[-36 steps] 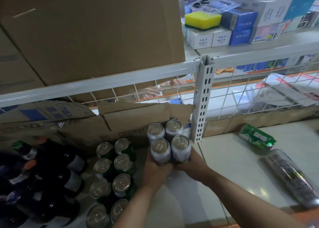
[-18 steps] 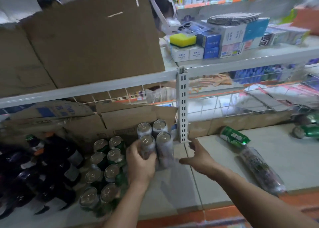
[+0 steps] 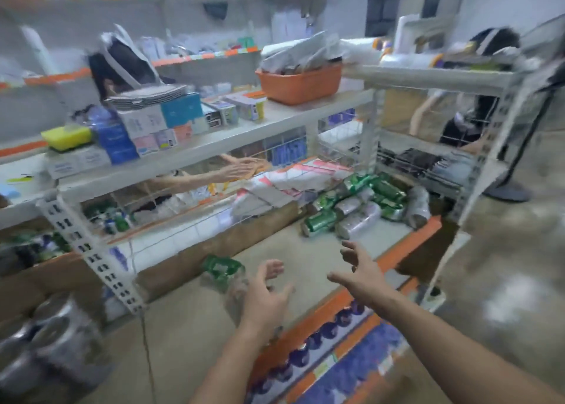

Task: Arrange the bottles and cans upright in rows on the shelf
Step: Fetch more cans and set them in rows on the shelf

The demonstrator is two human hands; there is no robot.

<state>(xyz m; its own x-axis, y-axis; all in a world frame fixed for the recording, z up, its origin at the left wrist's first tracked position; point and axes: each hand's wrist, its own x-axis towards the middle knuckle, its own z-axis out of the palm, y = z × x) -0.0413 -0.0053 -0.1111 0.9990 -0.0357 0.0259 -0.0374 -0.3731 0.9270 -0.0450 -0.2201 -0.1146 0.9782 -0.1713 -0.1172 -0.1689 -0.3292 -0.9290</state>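
Observation:
My left hand (image 3: 266,295) and my right hand (image 3: 362,273) hover open and empty over the low shelf board (image 3: 284,248). A green can (image 3: 220,267) lies on its side just left of my left hand, with a clear-wrapped pack of cans (image 3: 237,289) partly hidden behind that hand. A heap of green and silver cans (image 3: 360,203) lies tumbled at the shelf's far right end. The upright silver cans (image 3: 55,342) stand blurred at the lower left, past the white upright post (image 3: 91,257).
The shelf above holds small boxes (image 3: 159,122), a yellow sponge (image 3: 65,135) and an orange basket (image 3: 301,82). Another person's hand (image 3: 241,168) reaches in behind the wire mesh; a second person (image 3: 477,104) stands at the far right. The orange shelf edge (image 3: 406,248) borders the floor.
Both hands let go of the silver cans and swung right along the shelf with the view. They are now open near the lying green can; the can heap has come into view.

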